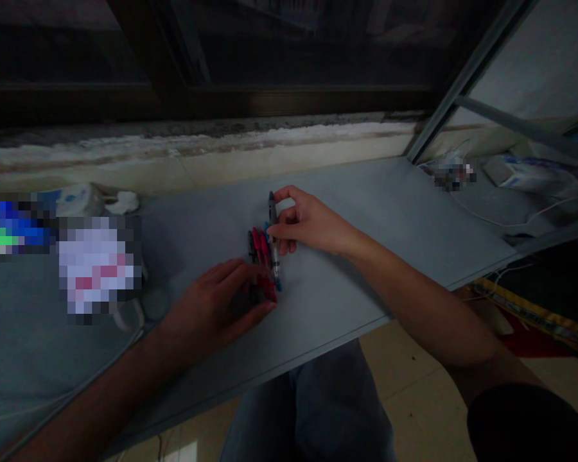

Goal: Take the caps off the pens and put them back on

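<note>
Several pens lie side by side on the grey desk (313, 282): red pens (261, 242), a dark pen (250, 241) at their left, and a blue pen partly hidden on the right. My left hand (221, 292) curls around their lower ends, thumb on the near side and fingers over the top. Between the thumb and fingers of my right hand (301, 221) is a pen with a dark grey upper part and clear lower barrel (275, 256). It lies along the right side of the row, its dark end pointing toward the window.
To the left are a blurred white item (96, 266), a white roll (79, 200) and a cable (77, 394). A metal frame post (462, 83) rises at the right, with plastic packaging (534, 173) and a white cord beyond it. The window ledge (212, 154) borders the desk's back.
</note>
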The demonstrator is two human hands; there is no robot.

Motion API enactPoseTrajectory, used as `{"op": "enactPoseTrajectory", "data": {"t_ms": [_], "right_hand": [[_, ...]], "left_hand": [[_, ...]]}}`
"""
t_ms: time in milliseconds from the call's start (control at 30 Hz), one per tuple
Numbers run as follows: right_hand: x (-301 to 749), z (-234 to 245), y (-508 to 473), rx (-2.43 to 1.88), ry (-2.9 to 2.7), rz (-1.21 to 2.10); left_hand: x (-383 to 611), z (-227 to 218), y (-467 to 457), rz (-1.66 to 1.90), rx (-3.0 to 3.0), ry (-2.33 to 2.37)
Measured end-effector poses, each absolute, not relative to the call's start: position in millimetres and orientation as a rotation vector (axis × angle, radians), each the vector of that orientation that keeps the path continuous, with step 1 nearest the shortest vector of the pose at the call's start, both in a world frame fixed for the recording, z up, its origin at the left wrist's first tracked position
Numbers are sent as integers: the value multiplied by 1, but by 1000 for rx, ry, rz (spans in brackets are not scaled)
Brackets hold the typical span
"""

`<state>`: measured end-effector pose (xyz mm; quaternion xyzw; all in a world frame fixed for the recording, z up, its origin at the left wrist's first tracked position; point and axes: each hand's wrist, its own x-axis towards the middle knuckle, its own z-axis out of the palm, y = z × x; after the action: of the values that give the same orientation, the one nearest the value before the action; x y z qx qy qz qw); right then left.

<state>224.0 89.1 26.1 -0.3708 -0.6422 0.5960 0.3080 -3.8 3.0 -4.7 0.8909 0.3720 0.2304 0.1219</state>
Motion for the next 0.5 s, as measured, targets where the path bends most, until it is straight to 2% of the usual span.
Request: {"op": "enactPoseTrajectory", "data": {"t_ms": [200, 500], "right_hand": [[212, 23, 80, -811, -1532, 1852], [209, 26, 73, -855, -1578, 1816]], "left_hand": [[-7, -1, 2, 852, 2457, 1422], [-10, 1, 0, 855, 2417, 1398]]}}
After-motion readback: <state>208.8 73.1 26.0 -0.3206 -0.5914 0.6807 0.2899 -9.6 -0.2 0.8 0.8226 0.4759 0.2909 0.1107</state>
